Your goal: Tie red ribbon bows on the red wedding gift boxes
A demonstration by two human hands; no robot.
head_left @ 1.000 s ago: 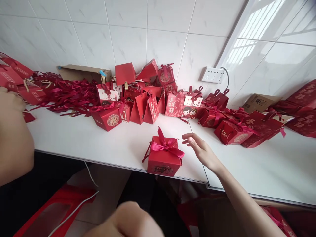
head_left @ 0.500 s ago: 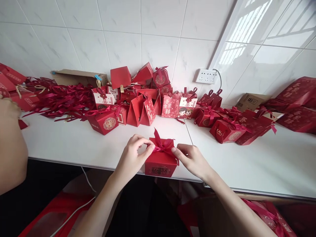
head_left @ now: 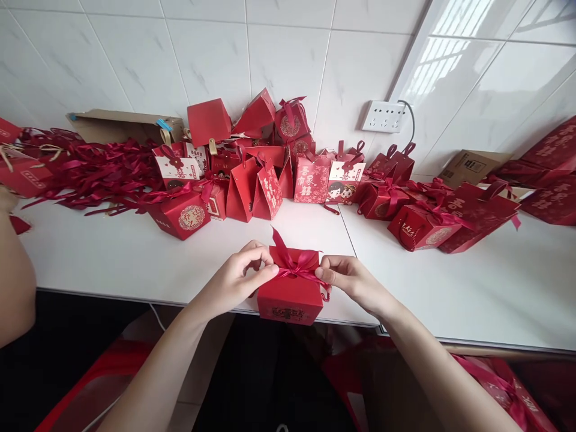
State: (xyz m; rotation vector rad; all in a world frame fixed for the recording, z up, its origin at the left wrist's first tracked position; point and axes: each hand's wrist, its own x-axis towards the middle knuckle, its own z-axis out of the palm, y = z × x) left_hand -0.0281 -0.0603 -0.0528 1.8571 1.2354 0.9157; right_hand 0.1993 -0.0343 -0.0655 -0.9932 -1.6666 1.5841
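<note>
A red gift box (head_left: 290, 295) stands at the table's front edge, with dark printing on its near face. Across its top lies a tied red ribbon bow (head_left: 294, 264), one tail sticking up at the back left. My left hand (head_left: 249, 270) pinches the bow's left side between thumb and forefinger. On the right side of the bow, my right hand (head_left: 344, 275) is also closed in a pinch on the ribbon. A twisted red cord shows at the box's right side, just below my right fingers.
Several finished-looking red boxes and bags (head_left: 265, 192) line the wall. A heap of red ribbons (head_left: 108, 171) lies at the left by a cardboard box (head_left: 128, 127). A power socket (head_left: 383, 116) is on the tiles. Another person's arm (head_left: 15, 270) rests at far left.
The view has shifted a little. My two hands have drawn slightly apart, and the bow is spread wider and flatter over the box. The other person's arm has moved toward the left edge.
</note>
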